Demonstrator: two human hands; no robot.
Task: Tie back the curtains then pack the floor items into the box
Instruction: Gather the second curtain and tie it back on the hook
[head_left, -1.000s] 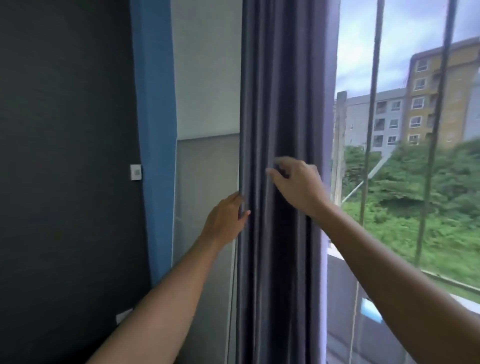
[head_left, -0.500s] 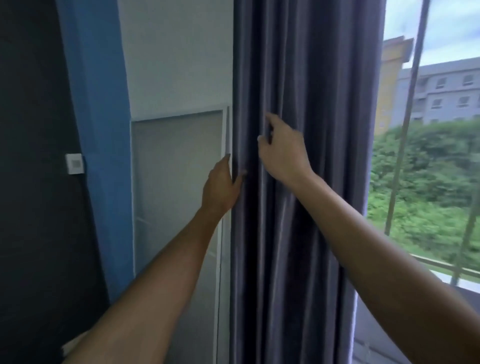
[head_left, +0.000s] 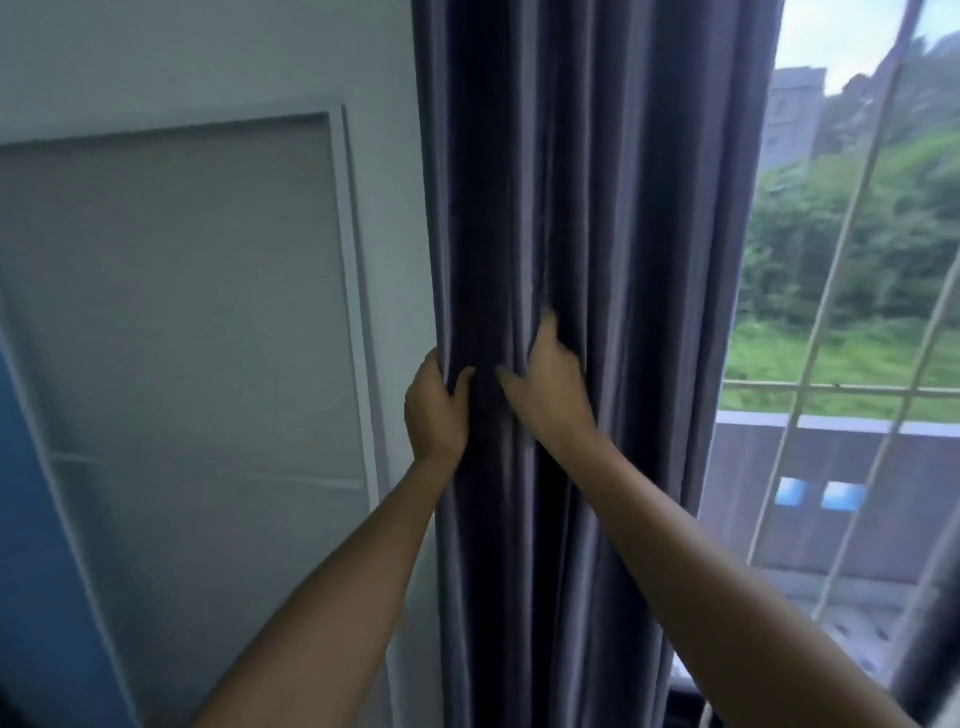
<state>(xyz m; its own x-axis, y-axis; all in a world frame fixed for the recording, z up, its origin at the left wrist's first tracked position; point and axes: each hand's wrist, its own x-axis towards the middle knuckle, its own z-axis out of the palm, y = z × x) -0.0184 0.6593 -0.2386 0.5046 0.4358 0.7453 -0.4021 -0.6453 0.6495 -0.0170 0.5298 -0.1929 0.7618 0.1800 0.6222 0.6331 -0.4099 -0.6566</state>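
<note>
Grip: Your left hand (head_left: 436, 410) holds the left edge of the curtain (head_left: 587, 260), with the thumb in front and the fingers curled round the edge. Your right hand (head_left: 550, 389) pinches folds just beside it, fingers tucked into the cloth. Both hands are closed on the curtain and very near each other.

Curtain: It hangs between the wall (head_left: 208, 62) on the left and the window (head_left: 852, 312) on the right. It is bunched into many folds.

Which way it points: It hangs straight up and down. Its long side runs from the top of the view to the bottom, and the folds run the same way.

Panel: A grey panel (head_left: 176, 312) sits on the wall, left of your hands.

What could go wrong: You hold only a few folds near the left edge. The folds by the window are loose, so I think they could slip out when you gather the bunch. Pulling hard downward could strain the top of the curtain, which is out of view. I see no tie or hook here, so you may have to let go with one hand to find it, and the bunch could spread open.

Left to do: The curtain is not tied yet. The box and floor items are not in view.
</note>
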